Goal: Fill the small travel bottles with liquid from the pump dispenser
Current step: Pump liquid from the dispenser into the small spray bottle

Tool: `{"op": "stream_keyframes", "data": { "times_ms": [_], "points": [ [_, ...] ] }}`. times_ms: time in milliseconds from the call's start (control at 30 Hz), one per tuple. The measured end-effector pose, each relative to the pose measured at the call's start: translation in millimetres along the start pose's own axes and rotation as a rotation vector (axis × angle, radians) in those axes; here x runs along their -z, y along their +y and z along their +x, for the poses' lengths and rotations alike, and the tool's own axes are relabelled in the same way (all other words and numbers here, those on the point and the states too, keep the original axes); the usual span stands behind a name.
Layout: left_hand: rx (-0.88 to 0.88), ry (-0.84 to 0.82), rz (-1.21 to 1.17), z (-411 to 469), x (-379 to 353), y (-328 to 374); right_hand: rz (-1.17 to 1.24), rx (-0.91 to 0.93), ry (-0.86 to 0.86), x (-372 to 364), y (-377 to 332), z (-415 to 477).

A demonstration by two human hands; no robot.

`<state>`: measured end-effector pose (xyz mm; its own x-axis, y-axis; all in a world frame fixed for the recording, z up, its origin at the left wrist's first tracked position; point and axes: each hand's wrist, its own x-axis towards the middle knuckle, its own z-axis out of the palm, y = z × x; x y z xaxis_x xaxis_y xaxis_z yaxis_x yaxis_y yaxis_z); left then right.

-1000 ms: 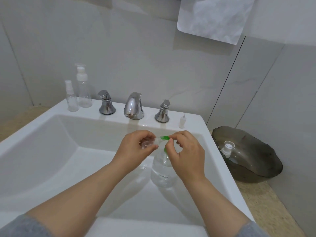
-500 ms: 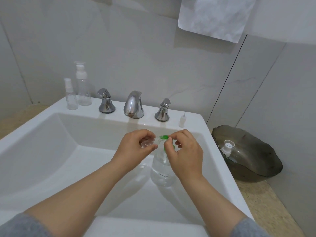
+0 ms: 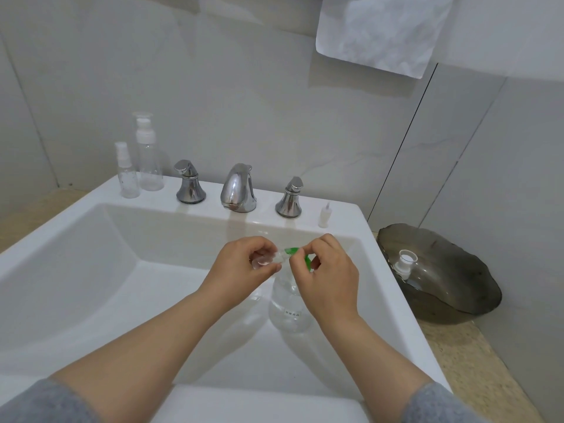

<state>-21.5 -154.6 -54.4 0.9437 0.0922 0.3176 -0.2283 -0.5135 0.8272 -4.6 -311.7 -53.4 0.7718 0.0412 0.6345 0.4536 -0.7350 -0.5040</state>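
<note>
Here, in the only view, the head camera looks down over a white sink (image 3: 91, 239), where both hands meet above the basin. The left hand (image 3: 241, 267) is pinched shut on a small clear travel bottle (image 3: 265, 261), held tipped with its mouth toward the green nozzle (image 3: 291, 251) of the pump dispenser (image 3: 288, 303), which stands in the basin. The right hand (image 3: 328, 277) is closed over the pump head, fingers curled on it. The little bottle looks light, thin-walled and slippery if wet, so a firm pinch round its body seems best; the dispenser looks heavier, part full of clear liquid. The bottle's mouth, and whether liquid flows, hides behind the fingers. Two more bottles (image 3: 137, 166) stand near the left tap (image 3: 189, 186).
</note>
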Motion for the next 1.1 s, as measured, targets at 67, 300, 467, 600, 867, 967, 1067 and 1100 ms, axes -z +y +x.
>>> {"op": "stream_keyframes", "data": {
  "times_ms": [67,300,467,600,867,967,1067,1100],
  "points": [
    [0.001,0.002,0.001,0.3,0.6,0.2,-0.004,0.006,-0.005,1.0,0.2,-1.6],
    [-0.020,0.049,-0.055,2.1,2.2,5.8,0.023,0.071,0.043,7.6,1.8,1.1],
    [-0.024,0.050,-0.036,2.4,2.0,5.4,0.038,0.048,0.043,5.8,2.3,3.7],
    [-0.021,0.047,-0.036,2.5,1.8,4.8,0.031,0.036,0.014,4.0,2.2,2.7],
    [-0.021,0.013,0.015,0.9,-0.3,1.1,0.019,-0.010,-0.035,1.5,0.7,2.8],
    [-0.012,0.007,0.024,-1.0,0.0,-0.4,0.000,-0.012,-0.061,1.0,0.6,0.4],
    [-0.011,0.010,0.031,-2.1,0.2,1.6,-0.009,-0.013,-0.066,1.9,1.0,-0.1],
    [-0.012,0.010,0.030,-1.6,0.4,2.3,-0.012,-0.013,-0.066,1.9,1.4,0.1]
  ]
}}
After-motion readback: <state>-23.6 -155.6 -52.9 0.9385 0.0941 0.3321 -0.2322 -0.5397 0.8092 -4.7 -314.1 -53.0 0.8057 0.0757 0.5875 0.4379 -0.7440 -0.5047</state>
